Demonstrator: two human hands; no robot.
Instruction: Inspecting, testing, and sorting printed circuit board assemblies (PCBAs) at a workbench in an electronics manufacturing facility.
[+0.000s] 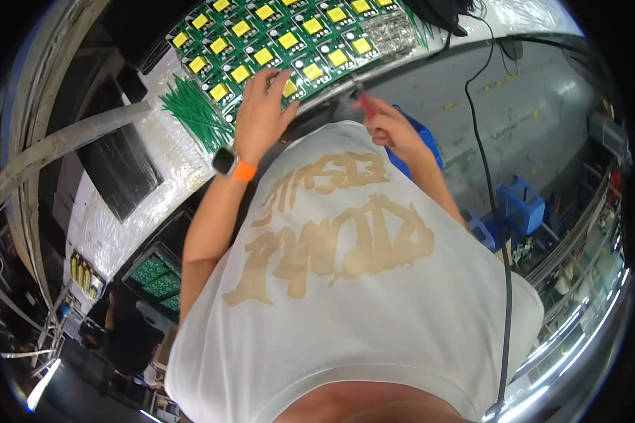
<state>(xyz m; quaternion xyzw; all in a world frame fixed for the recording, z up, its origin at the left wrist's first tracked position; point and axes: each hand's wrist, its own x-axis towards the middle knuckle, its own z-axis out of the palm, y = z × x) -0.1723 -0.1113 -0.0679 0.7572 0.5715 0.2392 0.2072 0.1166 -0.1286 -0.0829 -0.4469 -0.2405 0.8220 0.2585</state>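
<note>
Several green circuit boards with yellow block-shaped parts (288,40) lie in rows on the bench in front of me. My left hand (261,113) rests over the near edge of these boards with its fingers spread, partly hiding one yellow part. My right hand (394,130) is closed around a small red-handled tool (367,106) just off the bench's near edge. The tool's thin dark tip points up toward the boards; its exact kind is blurred. Beside my left hand lies a bundle of thin green wires (194,113).
Clear plastic film covers the white bench (95,233). A dark flat panel (122,171) lies on it at left. A black cable (488,176) hangs down on the right. Blue stools (521,204) stand on the grey floor. Another person in dark clothes (128,335) is at the lower left.
</note>
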